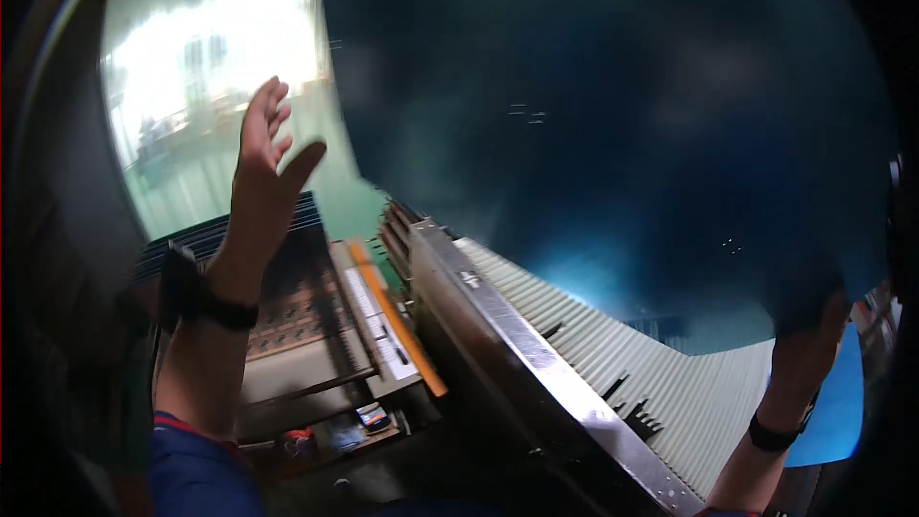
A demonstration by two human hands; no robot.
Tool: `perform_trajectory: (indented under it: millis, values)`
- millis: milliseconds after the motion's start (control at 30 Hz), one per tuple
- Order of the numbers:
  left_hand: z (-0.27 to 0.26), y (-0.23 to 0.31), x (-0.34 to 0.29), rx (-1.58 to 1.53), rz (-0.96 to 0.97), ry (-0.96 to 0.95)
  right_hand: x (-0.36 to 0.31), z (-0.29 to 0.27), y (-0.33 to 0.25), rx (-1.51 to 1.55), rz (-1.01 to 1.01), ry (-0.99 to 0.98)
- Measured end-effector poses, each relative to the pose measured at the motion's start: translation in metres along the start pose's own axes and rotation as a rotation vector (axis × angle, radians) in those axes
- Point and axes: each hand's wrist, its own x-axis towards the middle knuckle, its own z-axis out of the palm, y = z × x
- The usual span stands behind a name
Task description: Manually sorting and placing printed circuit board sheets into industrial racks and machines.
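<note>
A large, glossy dark blue sheet (574,124) rises in front of me and fills most of the upper view. My left hand (273,139) is up in the air just left of its edge, fingers stretched and thumb apart, with nothing in it. At the sheet's lower right my right hand (812,316) meets it; the fingers are in dark shadow and hidden, so their grip does not show. Below the sheet lies a pale ribbed surface (593,345) with dark gaps, bordered by a metal rail (536,354).
On the left stands a machine panel with rows of small knobs (297,330), beside an orange strip (397,321). An open shelf (383,436) below holds small items. A bright curtained window (215,67) is behind my left hand. A lighter blue sheet (833,402) lies at right.
</note>
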Motion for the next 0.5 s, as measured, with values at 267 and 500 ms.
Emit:
perform_trajectory:
  millis: [267, 500]
  values:
    - [-0.197, -0.002, -0.026, 0.413, -0.036, 0.249, 0.048, 0.152, 0.101, -1.202, -0.717, -0.153]
    - [-0.369, -0.005, -0.064, -0.743, -0.628, -0.01, -0.006, 0.323, 0.194, 0.51, 0.582, -0.94]
